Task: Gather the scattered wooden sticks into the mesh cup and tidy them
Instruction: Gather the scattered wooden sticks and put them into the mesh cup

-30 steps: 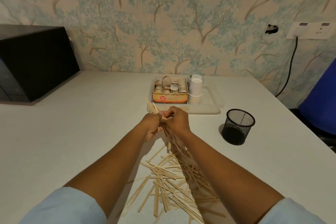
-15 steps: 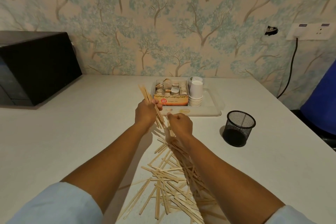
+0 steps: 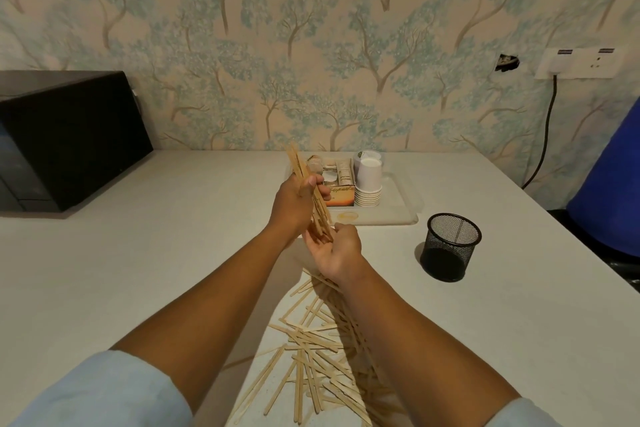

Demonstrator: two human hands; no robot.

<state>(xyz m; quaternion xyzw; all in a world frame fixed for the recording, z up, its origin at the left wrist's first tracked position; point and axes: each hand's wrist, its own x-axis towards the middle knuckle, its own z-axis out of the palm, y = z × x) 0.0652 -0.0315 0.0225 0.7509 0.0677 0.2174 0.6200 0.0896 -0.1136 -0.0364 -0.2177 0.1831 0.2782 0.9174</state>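
Wooden sticks [image 3: 304, 180], one mesh cup [image 3: 450, 246]

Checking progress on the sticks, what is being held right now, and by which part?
The left hand grips a bundle of wooden sticks around its middle; the right hand cups the lower ends.

**One head-worn view, angled down over the counter**

A single wide-angle camera sits on the person's head, facing forward and down along both forearms. The counter [image 3: 138, 270] fills the lower frame, seen from close above at its near edge. The view faces the wallpapered wall [image 3: 311, 45] behind the counter's far edge. Straight lines bow toward the frame edges. No second view shares the scene.
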